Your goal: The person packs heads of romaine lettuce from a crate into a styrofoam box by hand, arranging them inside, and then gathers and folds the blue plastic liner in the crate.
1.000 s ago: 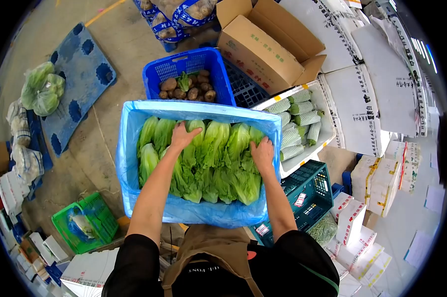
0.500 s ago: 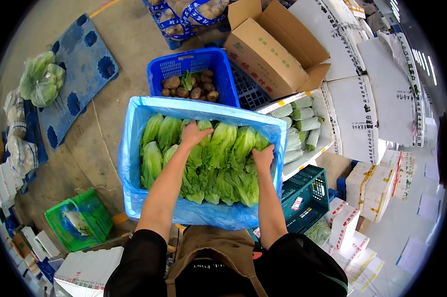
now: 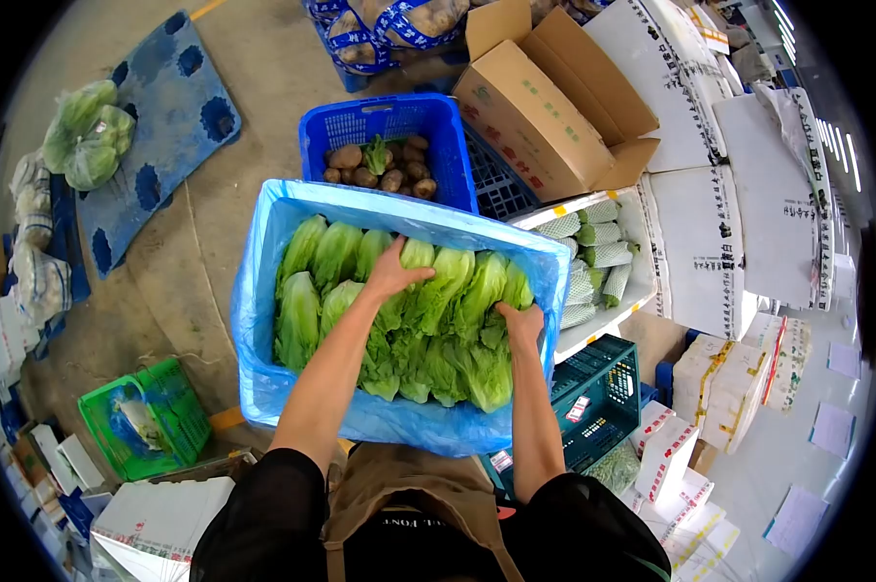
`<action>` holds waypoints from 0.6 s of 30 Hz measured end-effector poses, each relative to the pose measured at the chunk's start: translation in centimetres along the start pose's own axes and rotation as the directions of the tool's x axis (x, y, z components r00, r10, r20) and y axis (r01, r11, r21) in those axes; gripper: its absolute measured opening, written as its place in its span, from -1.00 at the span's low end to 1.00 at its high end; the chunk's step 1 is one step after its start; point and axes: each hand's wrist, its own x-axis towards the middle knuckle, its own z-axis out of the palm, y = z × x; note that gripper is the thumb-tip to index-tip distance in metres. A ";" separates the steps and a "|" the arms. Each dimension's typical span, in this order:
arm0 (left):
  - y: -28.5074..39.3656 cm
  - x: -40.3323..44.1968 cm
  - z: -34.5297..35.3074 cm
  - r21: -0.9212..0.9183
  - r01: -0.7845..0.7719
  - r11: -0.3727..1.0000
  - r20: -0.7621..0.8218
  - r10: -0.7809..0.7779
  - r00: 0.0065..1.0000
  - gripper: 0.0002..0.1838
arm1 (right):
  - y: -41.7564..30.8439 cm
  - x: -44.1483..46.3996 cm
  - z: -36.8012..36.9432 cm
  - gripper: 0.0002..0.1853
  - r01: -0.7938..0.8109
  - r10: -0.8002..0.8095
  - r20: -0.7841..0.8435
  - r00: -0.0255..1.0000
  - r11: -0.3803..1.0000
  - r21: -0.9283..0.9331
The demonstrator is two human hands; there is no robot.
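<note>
Heads of green lettuce (image 3: pixel 414 364) lie in rows inside a bin lined with blue plastic film (image 3: pixel 254 301). My left hand (image 3: pixel 395 274) rests on the upper row, thumb spread from the other fingers, which reach down among the leaves. At the right side of the rows, my right hand (image 3: pixel 521 322) is against a lettuce head, its thumb pointing left and its other fingertips hidden by leaves and the hand itself. Whether that hand grips the head is not clear.
Beyond the bin stands a blue crate (image 3: pixel 307 136) of potatoes. An open carton (image 3: pixel 535 116) and a white box (image 3: pixel 642 276) of net-wrapped vegetables are on the right, above a dark green crate (image 3: pixel 593 388). A green basket (image 3: pixel 186 412) stands at left.
My left hand has moved right across the upper row. My right hand has shifted slightly down and inward from the bin's right side. The surroundings have shifted with the camera.
</note>
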 end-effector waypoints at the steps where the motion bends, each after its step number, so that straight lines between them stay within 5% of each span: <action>1: -0.1 0.0 -0.2 -0.073 0.019 0.997 0.025 -0.018 1.000 0.29 | -0.2 0.0 -0.2 -0.54 -0.010 0.009 0.045 0.999 1.000 0.028; 3: 0.1 -0.1 -0.6 -0.217 0.060 0.974 0.080 -0.044 0.996 0.31 | -0.8 0.3 -0.9 -0.55 -0.033 0.022 0.132 0.991 0.996 0.083; 6: 0.9 0.2 -0.8 -0.114 0.133 0.985 0.100 -0.122 0.988 0.33 | -2.0 0.3 -1.6 -0.52 -0.070 0.058 0.227 0.972 0.997 0.045; 10: 1.2 -0.6 -0.7 -0.136 0.044 0.990 0.065 -0.036 0.997 0.28 | -3.8 -2.5 -2.2 -0.51 0.098 -0.098 0.007 0.995 0.990 -0.102; 14: 0.7 -1.7 -0.5 -0.257 0.004 0.966 0.058 0.011 0.998 0.23 | -0.8 -1.5 -0.9 -0.37 0.141 -0.141 0.010 0.990 0.989 -0.034; 18: 0.2 0.2 -0.9 -0.234 0.111 0.966 0.204 -0.063 0.977 0.16 | 0.3 0.3 -0.2 -0.52 0.127 -0.132 0.110 0.985 0.990 0.056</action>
